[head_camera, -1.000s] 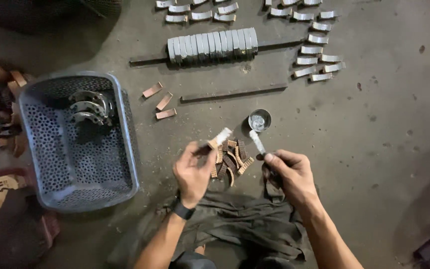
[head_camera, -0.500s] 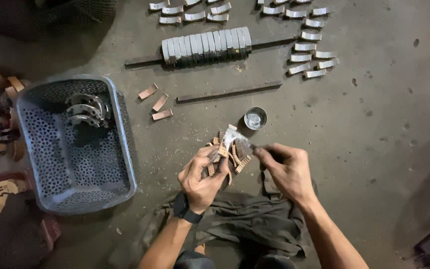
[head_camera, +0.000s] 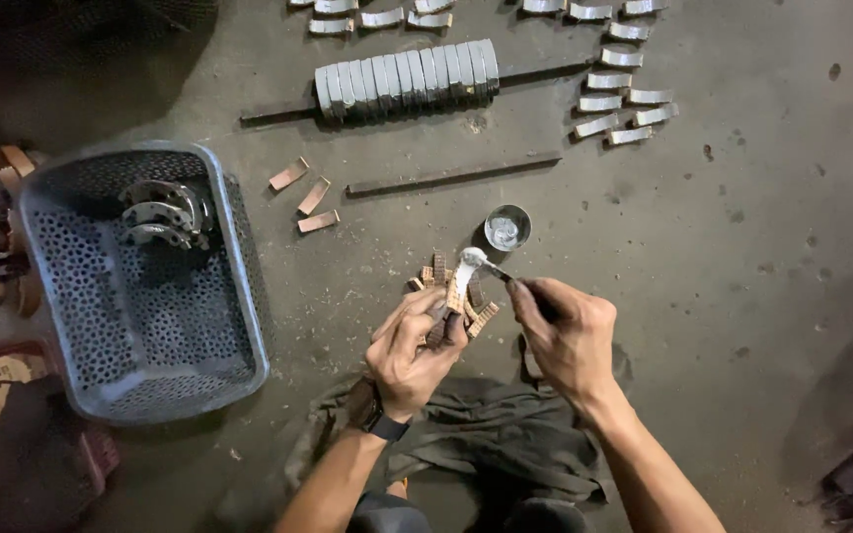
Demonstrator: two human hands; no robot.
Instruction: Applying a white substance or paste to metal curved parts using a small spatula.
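My left hand holds a small curved brown pad upright, its upper face coated silver-white. My right hand grips a thin brush whose tip touches the top of that pad. Under both hands lies a small heap of brown curved pads on the concrete floor. A small round tin of silver paint stands just beyond the brush tip.
A grey perforated plastic basket with several metal curved parts sits at left. A row of silver-painted pads lies on a bar at top, loose painted pads at top right, three brown pads beside a flat bar. A dark cloth lies below.
My left hand has drawn the pad lower and closer to me. The right hand has moved the brush from beside the tin onto the pad's top, which now shows silver-white.
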